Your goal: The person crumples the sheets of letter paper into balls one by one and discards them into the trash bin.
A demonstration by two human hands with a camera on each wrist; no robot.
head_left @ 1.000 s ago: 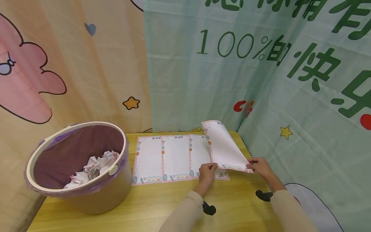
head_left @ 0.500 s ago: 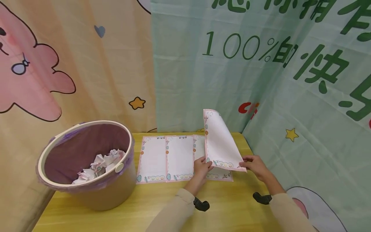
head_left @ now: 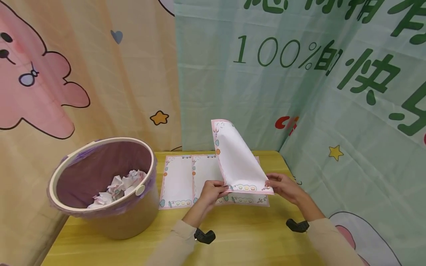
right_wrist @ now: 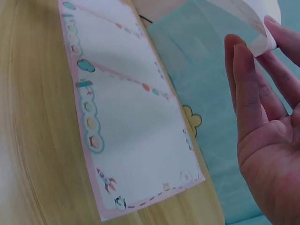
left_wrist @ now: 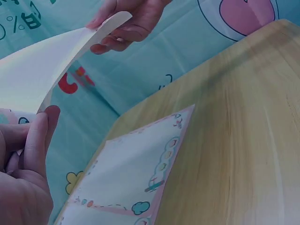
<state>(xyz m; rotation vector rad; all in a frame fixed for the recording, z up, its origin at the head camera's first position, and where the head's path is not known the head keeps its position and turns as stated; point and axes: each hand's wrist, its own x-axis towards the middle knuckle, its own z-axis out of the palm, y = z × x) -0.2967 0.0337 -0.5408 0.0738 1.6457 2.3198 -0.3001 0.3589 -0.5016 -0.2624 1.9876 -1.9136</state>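
The lower left corner of a bordered sheet [head_left: 237, 159] is pinched between thumb and fingers by the left hand [head_left: 210, 192], and its lower right corner is gripped likewise by the right hand [head_left: 285, 186]. The sheet is held raised and tilted above the table [head_left: 246, 240], its upper end curled back. Compared with half a second ago, sheet and hands have been carried leftward; the top right corner of the rightmost flat sheet [head_left: 261, 200] has been uncovered, while its left edge is now hidden. Part of the middle flat sheet [head_left: 203, 170] is also covered by the raised one. The leftmost flat sheet [head_left: 177, 177] is left in full view, and the row itself has not been disturbed. A black wrist device [head_left: 204, 236] is worn below the left sleeve's cuff, and a second device [head_left: 297, 226] by the right cuff. Just beside the row's left end, a lined bin [head_left: 116, 227] is stood on the table, with crumpled paper [head_left: 116, 188] seen inside. The table is backed by a peach curtain [head_left: 133, 92] and a green curtain [head_left: 216, 96] printed with characters.
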